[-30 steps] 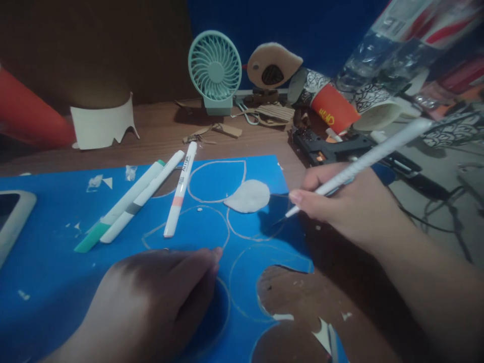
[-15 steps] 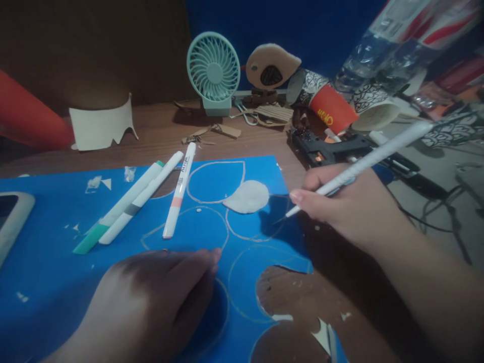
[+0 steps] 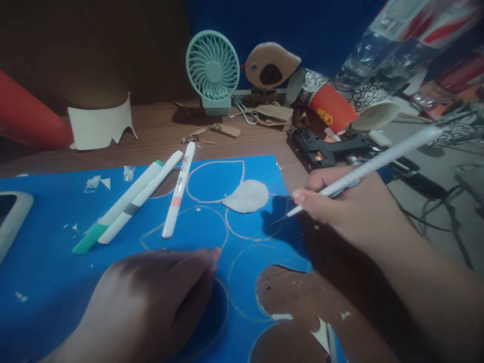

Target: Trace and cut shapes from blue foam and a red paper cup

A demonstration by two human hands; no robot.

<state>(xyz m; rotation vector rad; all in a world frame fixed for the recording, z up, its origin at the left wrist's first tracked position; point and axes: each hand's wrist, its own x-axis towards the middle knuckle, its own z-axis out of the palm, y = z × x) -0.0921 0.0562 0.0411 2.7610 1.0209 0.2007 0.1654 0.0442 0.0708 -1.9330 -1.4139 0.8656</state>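
Note:
A blue sheet (image 3: pixel 53 237) with pale drawn outlines lies on the wooden table. My right hand (image 3: pixel 348 206) grips a slim white craft knife (image 3: pixel 378 161), its tip touching a drawn outline near the sheet's right edge. My left hand (image 3: pixel 151 302) presses flat on the sheet at the front. A white teardrop cutout (image 3: pixel 246 195) lies just left of the knife tip. Three markers (image 3: pixel 139 199) rest on the sheet's upper middle. Cut-out holes (image 3: pixel 291 292) show the table at the front right.
A mint desk fan (image 3: pixel 213 68), a cardboard bird shape (image 3: pixel 270 65) and patterned paper cups (image 3: pixel 333 103) stand at the back. A black glue gun (image 3: pixel 328 148) with cable lies right. A white paper piece (image 3: pixel 99 126) sits back left; a device edge (image 3: pixel 11 222) is far left.

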